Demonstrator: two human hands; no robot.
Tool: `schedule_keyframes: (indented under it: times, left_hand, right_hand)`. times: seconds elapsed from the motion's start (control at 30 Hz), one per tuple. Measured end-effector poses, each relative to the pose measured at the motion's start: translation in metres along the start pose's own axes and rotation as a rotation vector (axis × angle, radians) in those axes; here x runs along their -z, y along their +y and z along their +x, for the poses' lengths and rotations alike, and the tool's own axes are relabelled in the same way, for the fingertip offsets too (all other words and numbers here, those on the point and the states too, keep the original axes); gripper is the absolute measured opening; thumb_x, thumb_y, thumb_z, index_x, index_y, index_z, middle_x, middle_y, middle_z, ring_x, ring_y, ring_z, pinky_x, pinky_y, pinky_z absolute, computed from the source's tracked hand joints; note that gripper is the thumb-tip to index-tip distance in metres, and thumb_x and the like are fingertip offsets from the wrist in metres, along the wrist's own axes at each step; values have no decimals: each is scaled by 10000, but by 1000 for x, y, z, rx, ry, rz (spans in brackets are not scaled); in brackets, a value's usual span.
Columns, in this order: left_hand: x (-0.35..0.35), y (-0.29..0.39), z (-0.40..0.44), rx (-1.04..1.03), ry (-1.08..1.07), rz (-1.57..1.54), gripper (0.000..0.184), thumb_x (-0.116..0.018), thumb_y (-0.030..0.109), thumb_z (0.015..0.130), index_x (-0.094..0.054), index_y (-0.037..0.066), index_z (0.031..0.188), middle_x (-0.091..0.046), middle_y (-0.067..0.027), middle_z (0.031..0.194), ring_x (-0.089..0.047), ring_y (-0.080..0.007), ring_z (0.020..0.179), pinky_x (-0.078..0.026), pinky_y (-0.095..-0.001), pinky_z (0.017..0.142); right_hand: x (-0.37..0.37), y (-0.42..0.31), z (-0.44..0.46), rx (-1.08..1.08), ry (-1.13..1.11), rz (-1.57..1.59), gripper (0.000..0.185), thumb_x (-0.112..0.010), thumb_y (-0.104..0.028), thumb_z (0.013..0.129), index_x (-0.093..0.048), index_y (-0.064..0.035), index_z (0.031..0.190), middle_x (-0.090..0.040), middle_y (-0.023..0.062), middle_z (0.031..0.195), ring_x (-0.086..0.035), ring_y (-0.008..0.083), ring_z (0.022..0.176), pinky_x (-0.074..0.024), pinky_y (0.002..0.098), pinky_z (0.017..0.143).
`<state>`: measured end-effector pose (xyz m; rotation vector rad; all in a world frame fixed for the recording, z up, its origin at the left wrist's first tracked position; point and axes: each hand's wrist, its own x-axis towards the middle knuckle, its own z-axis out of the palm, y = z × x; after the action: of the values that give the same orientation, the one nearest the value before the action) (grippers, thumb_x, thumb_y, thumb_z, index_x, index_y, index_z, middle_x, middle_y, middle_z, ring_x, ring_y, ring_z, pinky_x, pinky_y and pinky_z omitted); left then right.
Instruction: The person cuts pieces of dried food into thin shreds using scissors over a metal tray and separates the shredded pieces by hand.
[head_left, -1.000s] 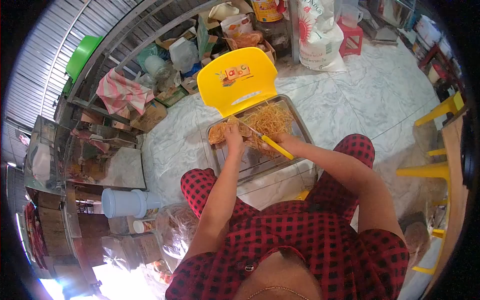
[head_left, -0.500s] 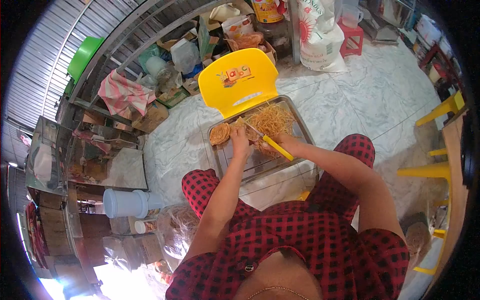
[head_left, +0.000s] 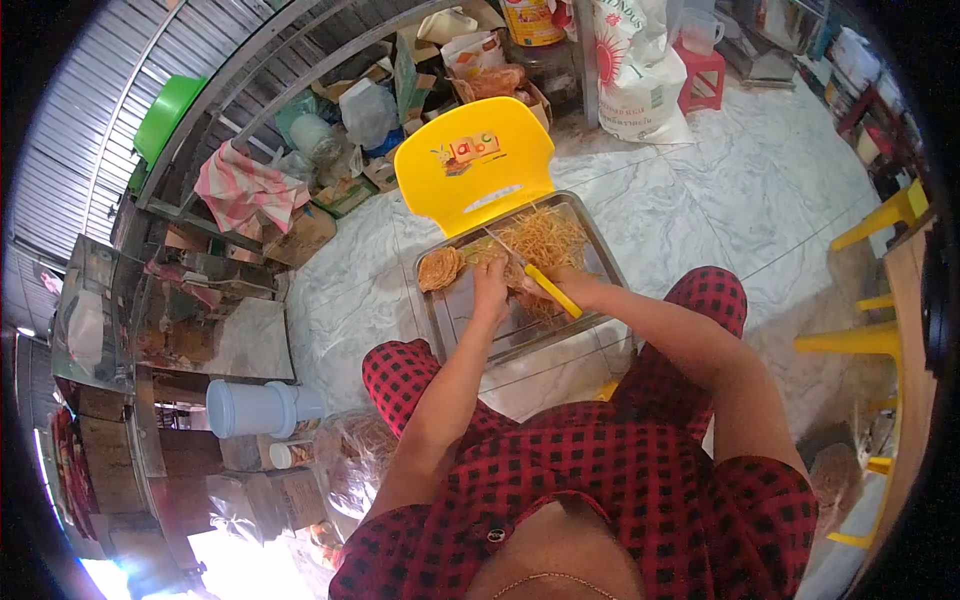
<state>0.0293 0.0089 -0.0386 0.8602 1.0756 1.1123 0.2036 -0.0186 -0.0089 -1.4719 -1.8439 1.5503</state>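
My right hand (head_left: 564, 284) is closed around yellow-handled scissors (head_left: 552, 289), their metal blade pointing up and left toward my left hand. My left hand (head_left: 490, 281) has its fingers closed over thin yellowish-brown food sheets (head_left: 478, 250), close to the blade; my fingers partly hide them. Both hands are over a rectangular metal tray (head_left: 606, 257). To the left of my left hand lies a stack of round, crinkled golden-brown sheets (head_left: 440, 268). A heap of fine golden shreds (head_left: 548, 237) fills the tray's upper right. More shreds lie below my hands.
A yellow chair back (head_left: 474, 160) rises behind the tray. Beyond it are cluttered boxes and bags, a white sack (head_left: 640, 80) and a red stool (head_left: 702, 78). Left stands a pale blue bucket (head_left: 245, 407). Yellow stool legs (head_left: 850, 341) stand at right. The floor is marble-patterned tile.
My left hand has shifted slightly right and its fingers have drawn in closer to the scissors. The scissors' handle has moved slightly left. The tray stays in place.
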Motion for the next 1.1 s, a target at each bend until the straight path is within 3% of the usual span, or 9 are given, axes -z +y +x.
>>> schedule_keyframes:
  times: [0.23, 0.3, 0.33, 0.5, 0.57, 0.63, 0.93, 1.0, 1.1]
  left_hand:
    - [-4, -11, 4, -67, 29, -56, 162, -463, 157, 873, -521, 47, 978, -571, -59, 772, -569, -169, 583, -463, -284, 421]
    - [-2, -14, 7, -51, 87, -74, 134, -452, 164, 877, -508, 60, 939, -560, -68, 742, -559, -174, 563, -456, -309, 408]
    - [-2, -8, 7, -52, 88, -76, 134, -452, 164, 877, -508, 60, 939, -560, -68, 742, -559, -174, 563, -456, -309, 408]
    - [19, 24, 15, -18, 143, -193, 143, -469, 208, 884, -456, 90, 963, -559, -79, 763, -579, -217, 561, -477, -350, 403]
    - [25, 29, 19, -15, 169, -252, 152, -464, 216, 887, -450, 75, 945, -556, -90, 727, -576, -224, 542, -470, -344, 392]
    - [22, 39, 15, -164, 161, -218, 161, -464, 216, 886, -453, 66, 944, -560, -98, 716, -572, -223, 524, -462, -340, 374]
    - [33, 35, 23, -162, 254, -169, 175, -469, 195, 880, -472, 43, 967, -583, -103, 752, -601, -217, 550, -493, -345, 364]
    - [34, 32, 23, -168, 255, -161, 176, -469, 194, 881, -470, 43, 970, -581, -104, 761, -600, -217, 549, -492, -344, 362]
    - [30, 34, 21, -163, 258, -129, 179, -467, 195, 882, -466, 43, 976, -579, -110, 784, -601, -216, 552, -491, -341, 359]
  right_hand:
    - [-8, 14, 10, 116, 131, -48, 580, -491, -595, 828, -610, -39, 943, -494, 34, 524, -494, 142, 414, -429, 275, 399]
    - [0, 2, 1, 52, 64, 36, 649, -514, -641, 776, -631, -23, 936, -609, 167, 694, -608, 272, 667, -477, 391, 616]
    - [5, -7, -3, 52, 63, 34, 649, -514, -641, 776, -631, -23, 936, -609, 167, 694, -608, 272, 667, -477, 391, 616]
    - [12, -24, -11, -47, -161, 235, 545, -517, -592, 818, -596, -68, 942, -454, 12, 553, -494, 113, 487, -396, 256, 429]
    - [10, -22, -11, -10, -196, 221, 543, -508, -594, 822, -577, -68, 938, -449, 9, 562, -480, 116, 484, -390, 254, 432]
    - [8, -18, -11, 28, -225, 211, 542, -499, -596, 827, -558, -68, 933, -444, 5, 571, -465, 120, 481, -385, 252, 435]
    - [6, -18, -11, 66, -236, -3, 575, -443, -643, 823, -546, -81, 884, -501, 34, 618, -499, 158, 532, -408, 294, 480]
    - [9, -24, -14, 50, -271, -59, 557, -470, -609, 832, -533, -77, 982, -504, 26, 668, -505, 123, 589, -429, 260, 520]
    - [11, -35, -24, 71, -224, -25, 559, -466, -619, 828, -545, -81, 959, -492, 21, 620, -500, 125, 541, -419, 262, 486]
